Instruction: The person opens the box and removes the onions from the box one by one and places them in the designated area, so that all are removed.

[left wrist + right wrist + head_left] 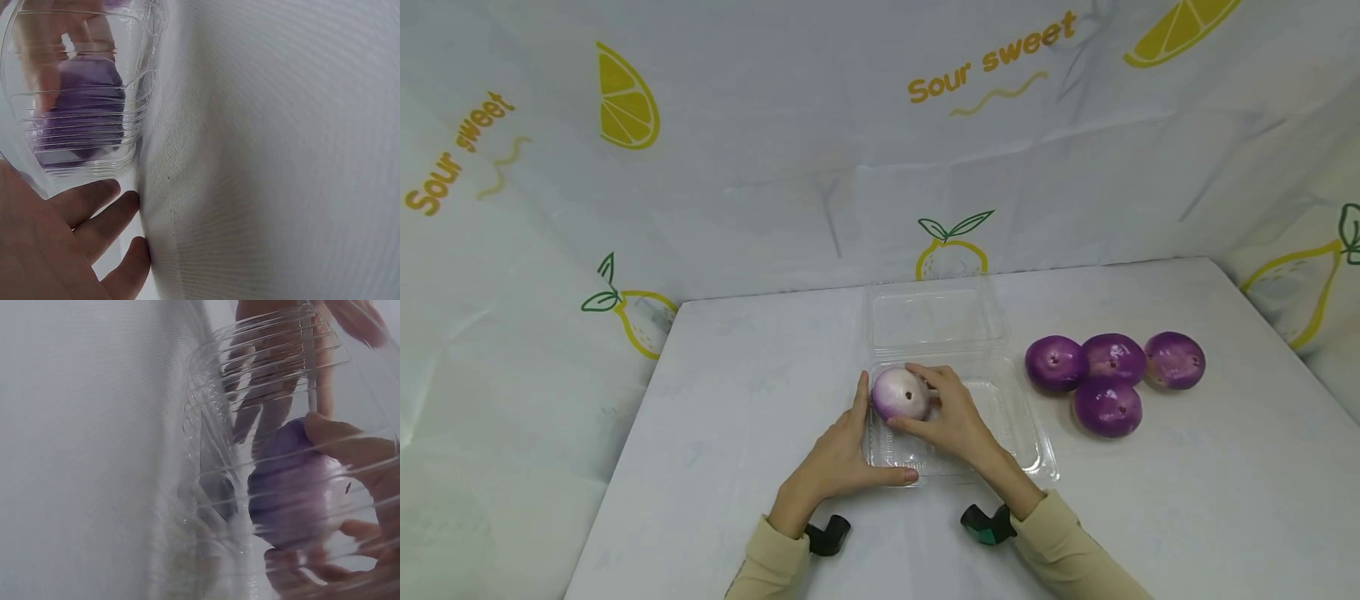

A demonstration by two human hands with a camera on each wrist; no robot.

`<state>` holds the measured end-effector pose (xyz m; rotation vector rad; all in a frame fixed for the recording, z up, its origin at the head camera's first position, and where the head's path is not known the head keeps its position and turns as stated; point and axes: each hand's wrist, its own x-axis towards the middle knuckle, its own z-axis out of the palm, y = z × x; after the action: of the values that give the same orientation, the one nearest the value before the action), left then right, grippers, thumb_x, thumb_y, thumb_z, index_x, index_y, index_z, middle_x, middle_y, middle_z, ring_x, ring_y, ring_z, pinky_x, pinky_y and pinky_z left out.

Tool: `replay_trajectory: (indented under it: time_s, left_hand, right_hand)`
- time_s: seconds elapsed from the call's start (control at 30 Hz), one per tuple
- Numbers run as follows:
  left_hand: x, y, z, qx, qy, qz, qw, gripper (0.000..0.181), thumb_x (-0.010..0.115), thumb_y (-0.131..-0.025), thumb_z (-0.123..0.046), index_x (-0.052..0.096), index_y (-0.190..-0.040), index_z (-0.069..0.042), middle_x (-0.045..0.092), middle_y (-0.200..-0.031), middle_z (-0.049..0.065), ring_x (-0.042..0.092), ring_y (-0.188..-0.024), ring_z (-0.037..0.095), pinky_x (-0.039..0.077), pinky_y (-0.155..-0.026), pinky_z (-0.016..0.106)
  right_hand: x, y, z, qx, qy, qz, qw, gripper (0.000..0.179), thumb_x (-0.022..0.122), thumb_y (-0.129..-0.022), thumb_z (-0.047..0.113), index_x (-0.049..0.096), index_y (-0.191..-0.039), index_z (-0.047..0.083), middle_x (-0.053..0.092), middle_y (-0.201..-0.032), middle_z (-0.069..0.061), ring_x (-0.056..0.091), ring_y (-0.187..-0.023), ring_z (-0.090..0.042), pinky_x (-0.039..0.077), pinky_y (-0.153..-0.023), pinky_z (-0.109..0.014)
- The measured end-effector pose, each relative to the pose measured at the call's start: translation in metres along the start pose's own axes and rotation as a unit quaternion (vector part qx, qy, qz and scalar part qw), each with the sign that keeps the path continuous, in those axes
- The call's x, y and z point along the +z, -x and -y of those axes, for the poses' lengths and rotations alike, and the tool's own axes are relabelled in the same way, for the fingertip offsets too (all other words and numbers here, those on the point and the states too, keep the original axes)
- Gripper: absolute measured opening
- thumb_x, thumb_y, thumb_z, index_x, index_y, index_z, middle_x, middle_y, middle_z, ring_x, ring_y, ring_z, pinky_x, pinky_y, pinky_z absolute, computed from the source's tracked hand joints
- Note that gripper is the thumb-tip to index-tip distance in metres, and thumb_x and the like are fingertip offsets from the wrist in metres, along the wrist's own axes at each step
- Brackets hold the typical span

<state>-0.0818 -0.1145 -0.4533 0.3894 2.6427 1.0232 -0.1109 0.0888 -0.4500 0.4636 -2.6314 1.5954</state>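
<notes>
My right hand (952, 414) grips a round purple-and-white fruit or vegetable (898, 393) with a small dark scar, thumb in front and fingers behind. It sits in the left part of a clear plastic clamshell box (1011, 417), whose lid (932, 317) lies folded back. Along the box's left side rests my left hand (838, 460), its fingers straight and its thumb stretched by the front edge. In the left wrist view those fingers (103, 228) lie beside the box wall. Through the clear wall, the right wrist view shows the purple piece (297, 487) between thumb and fingers.
Right of the box, several darker purple round pieces (1108, 407) lie grouped together on the white table (737, 375). A white cloth (775, 167) with lemon prints hangs behind the table. Black devices (829, 536) are on both wrists.
</notes>
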Motion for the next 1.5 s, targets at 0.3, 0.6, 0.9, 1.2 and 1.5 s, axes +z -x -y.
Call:
replay_trajectory:
  time_s: [0.3,0.6,0.9,1.2,1.5]
  left_hand:
    - [0.0,0.0,-0.0007,0.001,0.005,0.003,1.0,0.145,0.081,-0.067,-0.075,-0.015,-0.163,-0.027,0.016,-0.172,0.01,0.032,-0.154,0.037,0.037,-0.119,0.061]
    - [-0.0008,0.0011,-0.0018,0.008,0.002,-0.002,1.0,0.143,0.083,-0.068,-0.071,-0.013,-0.164,-0.024,0.02,-0.171,0.015,0.035,-0.152,0.04,0.039,-0.117,0.062]
    - [-0.0011,0.0014,-0.0018,0.006,0.004,0.002,1.0,0.145,0.083,-0.068,-0.072,-0.016,-0.163,-0.025,0.018,-0.172,0.013,0.033,-0.153,0.037,0.037,-0.119,0.06]
    - [-0.0005,0.0,-0.0017,0.007,-0.002,0.0,1.0,0.145,0.082,-0.068,-0.073,-0.015,-0.164,-0.023,0.021,-0.171,0.014,0.035,-0.152,0.038,0.039,-0.118,0.06]
    - [-0.0002,0.0003,-0.0012,0.01,-0.003,-0.004,0.9999,0.143,0.082,-0.069,-0.071,-0.014,-0.164,-0.024,0.023,-0.17,0.017,0.037,-0.151,0.04,0.04,-0.116,0.063]
  right_hand:
    - [-0.0005,0.0009,-0.0015,-0.006,0.007,0.01,0.9999,0.075,0.093,-0.073,0.013,0.059,-0.139,-0.002,0.057,-0.122,-0.023,0.06,-0.115,-0.036,0.058,-0.096,-0.052]
    - [0.0,0.0005,-0.0016,-0.029,0.041,0.002,0.9988,0.083,0.098,-0.065,0.018,0.061,-0.137,-0.001,0.061,-0.122,-0.02,0.063,-0.112,-0.031,0.057,-0.092,-0.042]
    - [-0.0012,-0.0005,-0.0029,-0.055,0.058,-0.002,0.9968,0.075,0.096,-0.066,0.013,0.064,-0.133,0.0,0.064,-0.127,-0.019,0.063,-0.117,-0.035,0.056,-0.094,-0.049]
    - [-0.0002,-0.0005,-0.0011,-0.054,0.06,0.0,0.9968,0.084,0.099,-0.062,0.016,0.063,-0.136,-0.001,0.061,-0.127,-0.02,0.06,-0.12,-0.036,0.052,-0.1,-0.054]
    - [0.0001,-0.0002,-0.0001,-0.05,0.069,-0.013,0.9963,0.082,0.098,-0.063,0.015,0.063,-0.135,-0.002,0.061,-0.126,-0.02,0.063,-0.116,-0.034,0.054,-0.098,-0.052]
